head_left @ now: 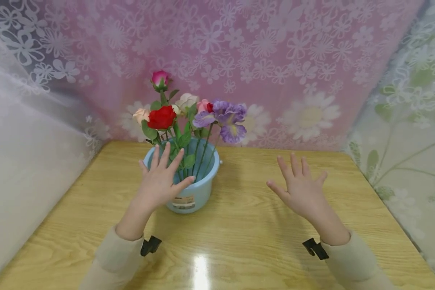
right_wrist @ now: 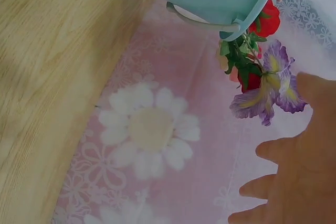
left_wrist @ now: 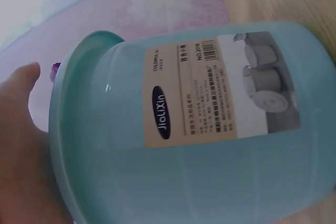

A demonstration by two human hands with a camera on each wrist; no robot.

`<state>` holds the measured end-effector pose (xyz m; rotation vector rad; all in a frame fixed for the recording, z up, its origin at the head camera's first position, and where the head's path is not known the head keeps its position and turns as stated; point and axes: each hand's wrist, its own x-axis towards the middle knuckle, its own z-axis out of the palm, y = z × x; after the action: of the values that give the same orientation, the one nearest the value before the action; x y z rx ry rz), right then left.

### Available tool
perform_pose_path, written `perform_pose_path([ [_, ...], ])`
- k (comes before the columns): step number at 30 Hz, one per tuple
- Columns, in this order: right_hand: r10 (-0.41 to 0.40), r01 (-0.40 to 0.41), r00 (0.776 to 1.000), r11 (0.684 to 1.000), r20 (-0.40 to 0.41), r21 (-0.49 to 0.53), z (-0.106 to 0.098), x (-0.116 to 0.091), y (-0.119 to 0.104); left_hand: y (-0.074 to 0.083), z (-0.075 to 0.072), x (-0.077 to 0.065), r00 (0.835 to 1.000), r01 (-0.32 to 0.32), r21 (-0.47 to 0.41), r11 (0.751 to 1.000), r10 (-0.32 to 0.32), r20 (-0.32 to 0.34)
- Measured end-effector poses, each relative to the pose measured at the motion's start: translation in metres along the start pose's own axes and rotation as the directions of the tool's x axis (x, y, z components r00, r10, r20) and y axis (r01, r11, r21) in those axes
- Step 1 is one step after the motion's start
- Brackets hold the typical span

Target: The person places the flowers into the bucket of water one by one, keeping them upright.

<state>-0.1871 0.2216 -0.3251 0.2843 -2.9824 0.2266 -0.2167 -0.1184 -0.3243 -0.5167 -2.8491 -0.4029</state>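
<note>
A light blue bucket (head_left: 199,195) stands upright on the table, holding several flowers on green stems. Among them are a red rose (head_left: 162,117), a magenta rosebud (head_left: 160,78), a white rose (head_left: 187,101) and a purple iris (head_left: 230,120). My left hand (head_left: 159,179), fingers spread straight, is in front of the bucket's near left side in the head view; contact with the rim cannot be told. The bucket's printed label (left_wrist: 220,90) faces the left wrist camera. To the right of the bucket, my right hand (head_left: 302,189) hovers over the table with fingers spread, holding nothing.
The wooden table (head_left: 246,233) reaches back to a pink curtain (head_left: 261,60) with white flower prints. Pale curtains (head_left: 413,133) hang along both sides. A thin handle (right_wrist: 202,23) hangs on the bucket's side. Black clips (head_left: 150,245) sit at both sleeve cuffs.
</note>
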Motion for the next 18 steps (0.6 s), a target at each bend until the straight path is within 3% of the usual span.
perform_pose_path([
  [6, 0.026, -0.025, 0.999, 1.0, 0.024, -0.017, -0.002, -0.003, -0.001, 0.002, -0.004, -0.001, 0.996, 0.012, 0.055, 0.998, -0.017, 0.087],
  [12, 0.048, -0.046, 0.997, 0.998, 0.061, -0.038, -0.01, -0.007, 0.002, 0.001, -0.005, -0.003, 0.987, 0.095, 0.072, 0.993, -0.103, 0.124],
  [18, 0.09, -0.087, 0.993, 0.995, 0.082, -0.042, -0.011, -0.008, 0.01, -0.004, -0.008, -0.005, 0.98, 0.154, 0.079, 0.985, -0.162, 0.116],
])
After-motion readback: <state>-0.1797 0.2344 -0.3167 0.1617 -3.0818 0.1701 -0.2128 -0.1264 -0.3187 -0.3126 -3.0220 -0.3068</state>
